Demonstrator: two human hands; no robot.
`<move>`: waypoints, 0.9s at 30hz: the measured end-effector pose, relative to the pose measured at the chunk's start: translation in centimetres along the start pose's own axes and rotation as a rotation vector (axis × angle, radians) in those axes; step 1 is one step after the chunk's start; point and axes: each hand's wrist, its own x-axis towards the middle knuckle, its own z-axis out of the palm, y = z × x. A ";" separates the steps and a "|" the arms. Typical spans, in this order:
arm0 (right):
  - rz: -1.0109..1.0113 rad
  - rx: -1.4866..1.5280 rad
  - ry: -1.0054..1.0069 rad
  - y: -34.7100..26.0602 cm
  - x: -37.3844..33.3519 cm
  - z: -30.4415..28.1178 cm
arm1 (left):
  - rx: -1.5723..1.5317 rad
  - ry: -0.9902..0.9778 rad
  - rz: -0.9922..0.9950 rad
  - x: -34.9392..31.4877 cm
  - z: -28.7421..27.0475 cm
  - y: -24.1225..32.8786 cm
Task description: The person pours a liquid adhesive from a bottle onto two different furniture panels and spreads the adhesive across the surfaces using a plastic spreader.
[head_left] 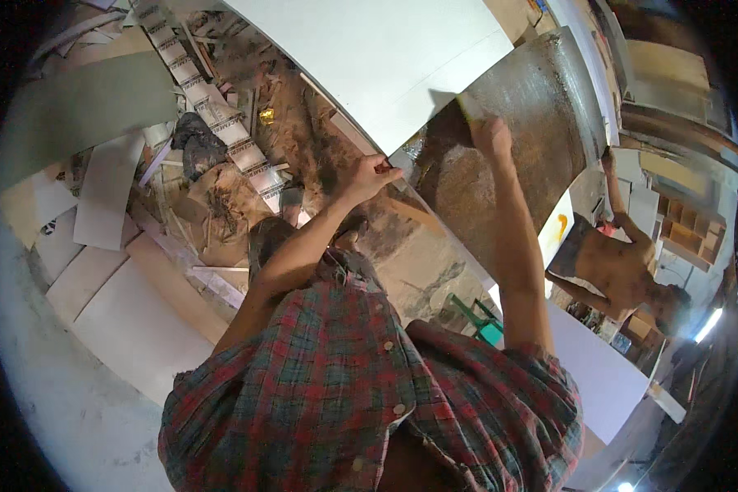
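Note:
A large white sheet [385,61] reaches in from the far side, its near corner pointing toward me. At that corner, my left hand [373,178] is closed, fingers pinched at the edge. A brown board [521,107] with a wet, shiny surface lies to the right, alongside the white sheet. Above this board my right hand [490,138] is closed around a small, thin thing, blurred and mostly hidden by the fingers. A dark shadow falls on the white sheet and board beside that hand.
Scraps and offcuts litter the floor at left, with a strip of printed tape [221,123] among them. Pale panels [139,320] lie at lower left. A green object [488,328] sits below the board. Another person [611,262] bends at the right, near wooden shelving [689,230].

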 end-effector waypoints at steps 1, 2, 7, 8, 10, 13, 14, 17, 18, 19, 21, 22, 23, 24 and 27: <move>0.018 -0.054 -0.134 -0.9 -1.5 0.2 | 0.014 -0.012 -0.058 0.1 0.1 -0.1; -0.026 -0.012 -0.068 -2.2 -4.0 0.7 | 0.036 -0.042 -0.083 0.2 0.0 -0.4; -0.128 0.131 -0.156 -7.1 -13.1 0.0 | 0.116 -0.142 -0.067 -1.0 -2.8 -1.7; -0.134 0.208 -0.123 -7.6 -14.3 -0.1 | 0.140 -0.100 -0.058 -1.9 -4.2 -2.1; -0.128 0.287 -0.075 -8.8 -16.0 -0.2 | 0.158 -0.082 -0.074 -3.4 -8.1 -3.3; -0.143 0.142 -0.423 -11.2 -18.2 0.1 | -0.089 -0.025 -0.162 -8.1 -15.1 -6.1; -0.099 0.007 -0.606 -12.7 -19.3 0.4 | 0.091 -0.022 -0.212 -9.3 -17.9 -7.3; -0.224 0.365 -0.278 -16.0 -23.1 -1.3 | 0.319 0.153 -0.360 -16.1 -25.6 -11.7; -0.172 0.645 -0.274 -15.7 -23.5 -2.8 | 0.447 0.169 -0.397 -19.0 -27.9 -13.4; -0.114 0.921 -0.284 -15.0 -23.8 -4.7 | 0.572 0.165 -0.558 -21.3 -30.0 -14.9; 0.003 1.213 -0.352 -12.0 -23.8 -9.4 | 0.805 0.115 -0.694 -25.0 -33.1 -17.5; 0.061 1.298 -0.313 -10.3 -23.9 -11.5 | 0.763 0.113 -0.794 -26.4 -34.1 -18.2; 0.006 1.460 -0.240 -8.3 -24.0 -13.5 | 0.841 0.097 -0.878 -27.4 -34.5 -18.6; 0.060 1.632 -0.139 -6.3 -24.6 -15.3 | 0.758 0.066 -0.832 -27.5 -34.6 -18.5; 0.002 1.988 0.210 0.9 -28.8 -19.2 | 0.545 0.206 -0.883 -24.7 -31.7 -16.2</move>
